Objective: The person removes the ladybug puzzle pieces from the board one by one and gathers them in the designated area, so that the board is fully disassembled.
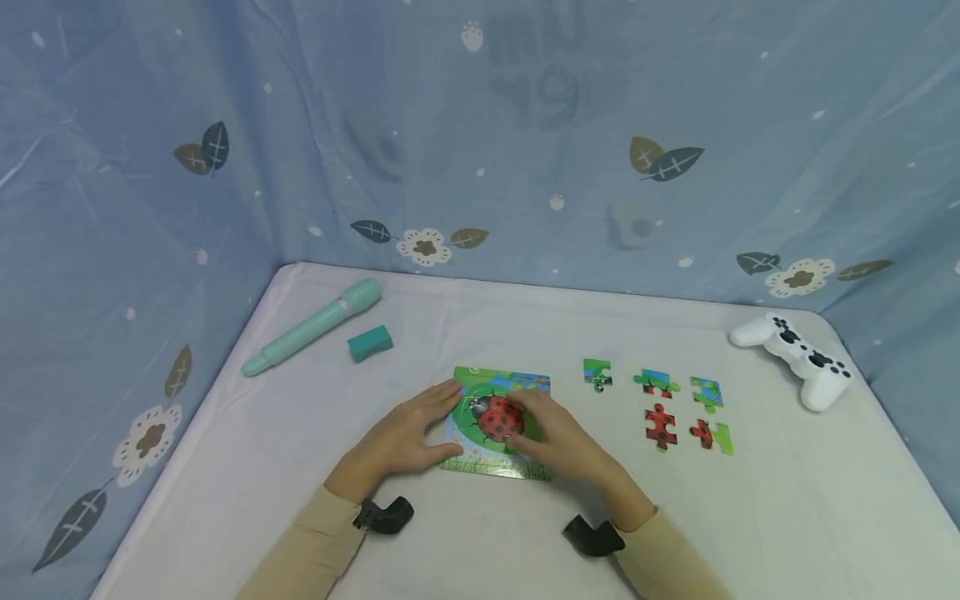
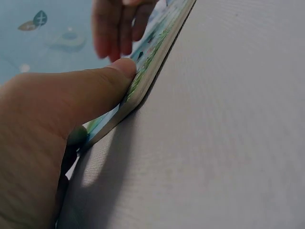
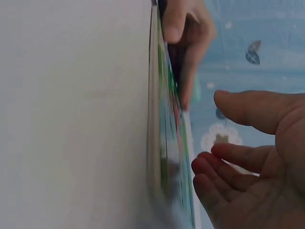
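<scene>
A ladybug puzzle board (image 1: 487,462) lies flat on the table in the head view, its red spotted ladybug in the middle. My left hand (image 1: 405,433) rests over the board's left edge, fingers toward the far corner and thumb toward the near one. In the left wrist view the thumb (image 2: 102,83) presses on the board's rim. Fingers spread loosely, my right hand (image 1: 562,437) hovers over the right half of the board. The right wrist view shows that hand (image 3: 267,176) with a gap between thumb and fingers and nothing held.
Several loose puzzle pieces (image 1: 661,427) lie right of the board. A white game controller (image 1: 795,354) sits at the far right. At the left back are a mint-green wand-shaped object (image 1: 311,329) and a teal block (image 1: 370,342). Blue patterned cloth (image 1: 480,150) hangs behind the white table.
</scene>
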{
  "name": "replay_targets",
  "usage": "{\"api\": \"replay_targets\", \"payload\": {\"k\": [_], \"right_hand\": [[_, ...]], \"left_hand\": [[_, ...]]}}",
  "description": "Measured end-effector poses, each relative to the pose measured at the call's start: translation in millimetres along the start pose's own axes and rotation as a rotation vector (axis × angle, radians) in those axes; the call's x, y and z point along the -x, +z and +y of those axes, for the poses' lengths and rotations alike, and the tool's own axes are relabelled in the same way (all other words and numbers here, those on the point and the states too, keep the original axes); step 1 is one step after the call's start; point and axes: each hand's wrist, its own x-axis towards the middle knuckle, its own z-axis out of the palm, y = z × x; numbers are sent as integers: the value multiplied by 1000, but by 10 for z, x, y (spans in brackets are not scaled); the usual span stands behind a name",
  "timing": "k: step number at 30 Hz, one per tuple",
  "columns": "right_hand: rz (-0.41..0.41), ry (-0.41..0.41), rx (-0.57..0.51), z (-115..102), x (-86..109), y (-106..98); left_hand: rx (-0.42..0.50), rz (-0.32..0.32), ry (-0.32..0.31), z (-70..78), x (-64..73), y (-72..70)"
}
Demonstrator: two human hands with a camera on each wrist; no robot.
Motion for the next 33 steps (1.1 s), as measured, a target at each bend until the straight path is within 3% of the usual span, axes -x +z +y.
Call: {"api": "replay_targets", "payload": {"k": [8, 17, 33], "right_hand": [[-6, 42, -4, -44, -262, 235], [75, -31, 62, -5, -275, 368], [97, -29, 17, -27, -273, 388]], "left_hand": [[13, 6, 9, 32, -13, -18], [41, -18, -2, 41, -27, -49], [34, -12, -10, 17, -22, -22]]}}
